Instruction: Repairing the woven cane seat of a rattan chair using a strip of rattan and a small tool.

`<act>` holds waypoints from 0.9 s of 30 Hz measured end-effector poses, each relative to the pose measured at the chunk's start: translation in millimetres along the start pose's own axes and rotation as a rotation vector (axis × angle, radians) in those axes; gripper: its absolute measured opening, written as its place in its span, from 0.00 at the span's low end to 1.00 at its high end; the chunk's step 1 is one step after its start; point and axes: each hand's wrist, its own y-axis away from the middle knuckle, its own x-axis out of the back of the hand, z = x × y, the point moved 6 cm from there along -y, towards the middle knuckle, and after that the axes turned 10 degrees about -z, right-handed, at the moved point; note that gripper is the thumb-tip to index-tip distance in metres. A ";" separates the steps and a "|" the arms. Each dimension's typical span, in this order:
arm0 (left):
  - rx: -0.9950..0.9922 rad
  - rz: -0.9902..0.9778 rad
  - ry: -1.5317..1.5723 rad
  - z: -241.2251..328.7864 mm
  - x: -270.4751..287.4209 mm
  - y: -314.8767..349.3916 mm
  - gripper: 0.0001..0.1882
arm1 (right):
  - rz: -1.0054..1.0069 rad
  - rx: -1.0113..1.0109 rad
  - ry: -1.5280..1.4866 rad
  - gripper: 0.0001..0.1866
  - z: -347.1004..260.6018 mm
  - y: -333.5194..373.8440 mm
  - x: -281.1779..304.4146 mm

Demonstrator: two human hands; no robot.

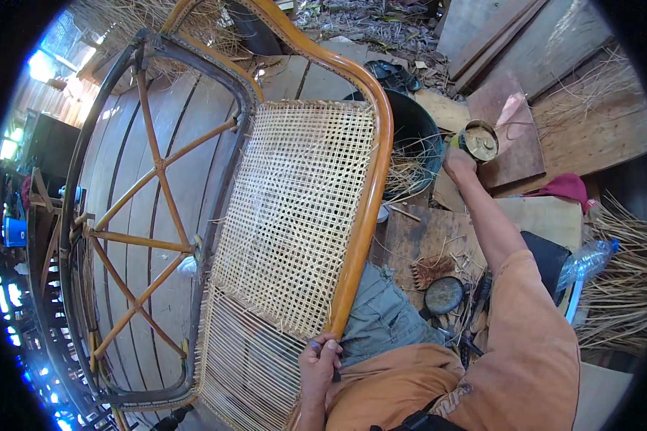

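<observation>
Your chair frame [370, 179] lies across your lap, its curved orange-brown rail bordering a woven cane panel [295, 215] of pale open lattice; below it only parallel strands are strung. Your left hand [318, 366] grips the rail's lower end, fingers [329, 346] pressed around a small dark tool whose tip you can't make out. Your right hand [459, 161] reaches out to a round tin [479, 141]; its fingers are hidden behind the tin, so their state can't be told. The tin holds something pale yellowish. Beside it, a black tub [417, 136] holds loose cane strands, partly hidden behind the rail.
</observation>
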 end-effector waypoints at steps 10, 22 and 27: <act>-0.033 -0.067 0.016 11.3 -12.9 1.2 0.09 | -0.200 0.274 -1.311 0.09 89.3 86.3 65.0; -0.124 -0.310 -0.247 62.6 -78.4 -2.4 0.13 | -0.806 0.414 -1.675 0.06 -72.7 365.7 -64.1; -0.124 -0.331 -0.111 46.0 -54.3 8.9 0.13 | -0.984 0.378 -1.805 0.07 -90.7 391.4 -95.4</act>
